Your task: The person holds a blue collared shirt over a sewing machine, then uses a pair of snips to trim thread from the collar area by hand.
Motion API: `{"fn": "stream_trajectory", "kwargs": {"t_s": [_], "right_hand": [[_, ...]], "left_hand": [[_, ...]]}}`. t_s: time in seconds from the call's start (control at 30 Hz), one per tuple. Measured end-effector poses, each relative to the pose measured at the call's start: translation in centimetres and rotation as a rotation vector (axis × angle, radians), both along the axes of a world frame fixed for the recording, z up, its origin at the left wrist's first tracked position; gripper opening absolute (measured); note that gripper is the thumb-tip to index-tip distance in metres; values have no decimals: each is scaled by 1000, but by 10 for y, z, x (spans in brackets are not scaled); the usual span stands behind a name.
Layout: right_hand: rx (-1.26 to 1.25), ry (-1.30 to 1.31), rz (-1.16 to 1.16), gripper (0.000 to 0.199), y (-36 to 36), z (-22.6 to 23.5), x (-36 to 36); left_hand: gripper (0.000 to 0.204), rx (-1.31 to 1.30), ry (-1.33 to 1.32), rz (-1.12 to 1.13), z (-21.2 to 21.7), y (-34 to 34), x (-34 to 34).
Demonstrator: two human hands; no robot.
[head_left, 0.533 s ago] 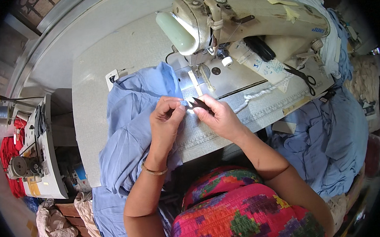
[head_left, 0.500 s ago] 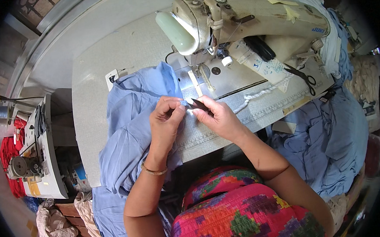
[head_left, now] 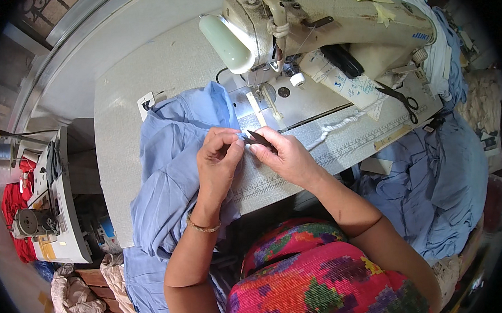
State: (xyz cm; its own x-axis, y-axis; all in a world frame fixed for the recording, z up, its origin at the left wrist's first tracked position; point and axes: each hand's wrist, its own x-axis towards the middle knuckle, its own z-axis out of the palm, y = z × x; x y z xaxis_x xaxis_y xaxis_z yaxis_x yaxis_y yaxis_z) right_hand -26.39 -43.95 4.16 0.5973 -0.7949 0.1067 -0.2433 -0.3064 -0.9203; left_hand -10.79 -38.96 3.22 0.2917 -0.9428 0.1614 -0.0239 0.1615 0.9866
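My left hand pinches a small bit of blue fabric between thumb and fingertips. Whether that bit joins the large light-blue garment beside it, I cannot tell. The garment lies bunched on the sewing table and hangs over its front edge by my left forearm. In my right hand is a pair of dark thread snips, gripped with the blades pointing at the pinched fabric. Both hands meet just in front of the sewing machine's presser foot; the snips' tips are partly hidden by fingers.
The cream sewing machine stands behind my hands. Black scissors, a white twisted cord and a marked paper piece lie to the right. More blue garments are heaped at right. Another machine stands at left.
My hands keep nearly the same place and hold. The snips have tilted slightly in my right hand, and the view has shifted a little.
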Motion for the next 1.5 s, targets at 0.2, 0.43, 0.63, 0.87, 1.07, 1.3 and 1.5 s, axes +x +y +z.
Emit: {"fn": "stream_trajectory", "kwargs": {"t_s": [0.2,0.43,0.63,0.87,1.07,1.3,1.5], "right_hand": [[32,-12,11,23,0,2,0],[40,-39,0,23,0,-3,0],[52,-5,-7,23,-3,-2,1],[80,-66,3,24,-3,-4,0],[87,-37,40,25,-2,-3,-4],[85,-36,16,23,-1,-3,-2],[62,-29,19,23,-2,-3,-1]], "left_hand": [[6,-13,-19,30,-1,1,-2],[6,-27,-45,50,-1,0,-3],[9,-51,-201,20,-3,1,-4],[5,-9,53,9,-11,-1,-1],[5,-16,18,10,-8,-1,-1],[6,-21,1,20,-7,0,-2],[5,-49,-118,54,-6,0,-5]]}}
